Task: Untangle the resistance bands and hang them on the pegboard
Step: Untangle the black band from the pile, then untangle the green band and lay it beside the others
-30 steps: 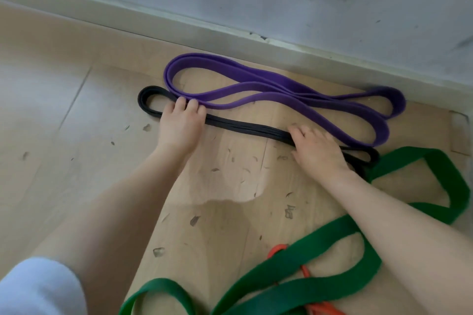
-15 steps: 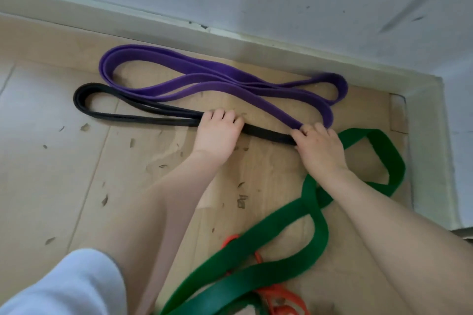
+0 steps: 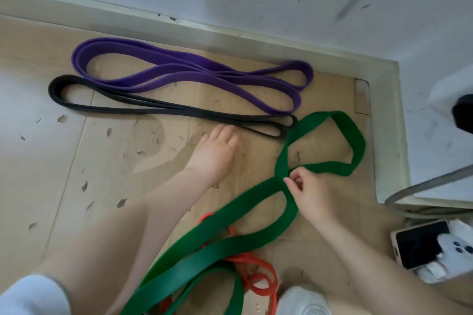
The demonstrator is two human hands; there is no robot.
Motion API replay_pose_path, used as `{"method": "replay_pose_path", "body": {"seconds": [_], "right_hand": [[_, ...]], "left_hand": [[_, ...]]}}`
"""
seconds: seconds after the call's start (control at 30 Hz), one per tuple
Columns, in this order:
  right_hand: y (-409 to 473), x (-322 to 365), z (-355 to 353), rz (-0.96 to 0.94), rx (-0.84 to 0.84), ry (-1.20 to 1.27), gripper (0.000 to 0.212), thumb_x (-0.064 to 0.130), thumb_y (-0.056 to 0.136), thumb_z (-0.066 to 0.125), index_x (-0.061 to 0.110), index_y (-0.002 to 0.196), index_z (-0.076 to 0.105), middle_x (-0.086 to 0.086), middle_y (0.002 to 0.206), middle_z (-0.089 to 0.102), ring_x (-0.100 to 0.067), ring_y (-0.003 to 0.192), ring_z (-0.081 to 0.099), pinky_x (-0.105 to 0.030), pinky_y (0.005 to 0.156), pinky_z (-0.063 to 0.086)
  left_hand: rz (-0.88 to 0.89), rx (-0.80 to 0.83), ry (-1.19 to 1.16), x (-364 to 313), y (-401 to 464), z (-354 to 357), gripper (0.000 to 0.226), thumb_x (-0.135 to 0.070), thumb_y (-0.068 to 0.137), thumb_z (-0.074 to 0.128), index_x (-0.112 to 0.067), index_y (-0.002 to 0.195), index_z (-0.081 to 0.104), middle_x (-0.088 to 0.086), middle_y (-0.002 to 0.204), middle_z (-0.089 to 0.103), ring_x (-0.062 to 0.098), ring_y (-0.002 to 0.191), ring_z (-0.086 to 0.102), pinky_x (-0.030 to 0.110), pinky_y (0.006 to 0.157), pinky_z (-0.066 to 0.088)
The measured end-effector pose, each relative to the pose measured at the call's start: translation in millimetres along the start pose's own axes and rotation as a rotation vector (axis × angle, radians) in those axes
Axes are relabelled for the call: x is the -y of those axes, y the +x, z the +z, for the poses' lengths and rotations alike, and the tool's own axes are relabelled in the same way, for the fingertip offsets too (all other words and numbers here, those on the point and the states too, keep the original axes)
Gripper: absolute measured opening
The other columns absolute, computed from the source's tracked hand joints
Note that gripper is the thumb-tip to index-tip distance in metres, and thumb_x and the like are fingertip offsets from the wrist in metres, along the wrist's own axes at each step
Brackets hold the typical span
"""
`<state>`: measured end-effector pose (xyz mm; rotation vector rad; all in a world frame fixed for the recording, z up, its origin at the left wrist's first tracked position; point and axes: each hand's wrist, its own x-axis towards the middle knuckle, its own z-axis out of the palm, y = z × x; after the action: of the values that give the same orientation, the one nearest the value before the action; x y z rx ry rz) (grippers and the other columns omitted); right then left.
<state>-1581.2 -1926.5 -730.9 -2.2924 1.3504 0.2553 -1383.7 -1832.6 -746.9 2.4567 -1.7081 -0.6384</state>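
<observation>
A purple band (image 3: 179,71) lies folded flat on the wooden floor beside the skirting board. Just below it a thin black band (image 3: 158,107) lies folded in a long narrow loop. A wide green band (image 3: 256,199) twists in loops across the floor at right, lying over a thin orange band (image 3: 258,271). My left hand (image 3: 217,151) hovers flat and open just below the black band, touching nothing I can see. My right hand (image 3: 307,192) pinches the green band where it crosses itself. No pegboard is in view.
The wall and its skirting board (image 3: 230,33) run along the top, turning a corner at right. A metal tube (image 3: 430,186) curves in at right. A phone (image 3: 425,243) and white items lie on the floor at lower right. Scuff marks dot the floor.
Both hands have left the black band, which now lies straightened on the floor. My right hand moved down to the green band and pinched its crossing. My left hand drew back.
</observation>
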Motion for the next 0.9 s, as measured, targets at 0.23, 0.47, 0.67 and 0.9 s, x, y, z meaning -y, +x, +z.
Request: {"method": "replay_pose_path", "body": {"seconds": [0.23, 0.47, 0.67, 0.9], "right_hand": [[-46, -28, -40, 0.395, -0.393, 0.5, 0.017, 0.026, 0.093, 0.048, 0.013, 0.081, 0.05, -0.004, 0.074, 0.056, -0.028, 0.072, 0.055, -0.033, 0.066, 0.043], [-162, 24, -128, 0.056, -0.156, 0.696, 0.009, 0.017, 0.093, 0.055, 0.013, 0.101, 0.056, -0.003, 0.096, 0.062, -0.02, 0.093, 0.059, -0.029, 0.083, 0.045], [-268, 98, -191, -0.262, -0.067, 0.962, 0.011, 0.005, 0.091, 0.054, 0.01, 0.082, 0.057, -0.007, 0.076, 0.06, -0.011, 0.065, 0.055, -0.02, 0.062, 0.045], [-382, 135, -253, -0.54, -0.145, 0.957, 0.017, 0.011, 0.09, 0.06, 0.014, 0.074, 0.065, 0.008, 0.061, 0.065, 0.002, 0.052, 0.056, -0.013, 0.056, 0.046]], "left_hand": [[0.135, -0.004, -0.017, -44, -52, -22, 0.051, -0.016, 0.095, 0.04, -0.016, 0.144, 0.027, 0.002, 0.149, 0.027, 0.021, 0.138, 0.02, 0.031, 0.108, 0.024], [0.1, -0.059, -0.329, -112, -151, -121, 0.034, -0.024, 0.097, 0.044, -0.015, 0.128, 0.051, 0.003, 0.126, 0.052, 0.021, 0.117, 0.048, 0.03, 0.098, 0.039], [-0.109, -0.247, -1.17, -160, -270, -209, 0.03, -0.03, 0.099, 0.04, -0.021, 0.09, 0.066, -0.005, 0.086, 0.068, -0.001, 0.076, 0.062, 0.022, 0.079, 0.049], [0.077, -0.487, -1.142, -190, -384, -288, 0.013, -0.01, 0.087, 0.062, -0.018, 0.096, 0.061, 0.0, 0.092, 0.068, 0.014, 0.086, 0.065, 0.02, 0.075, 0.054]]}}
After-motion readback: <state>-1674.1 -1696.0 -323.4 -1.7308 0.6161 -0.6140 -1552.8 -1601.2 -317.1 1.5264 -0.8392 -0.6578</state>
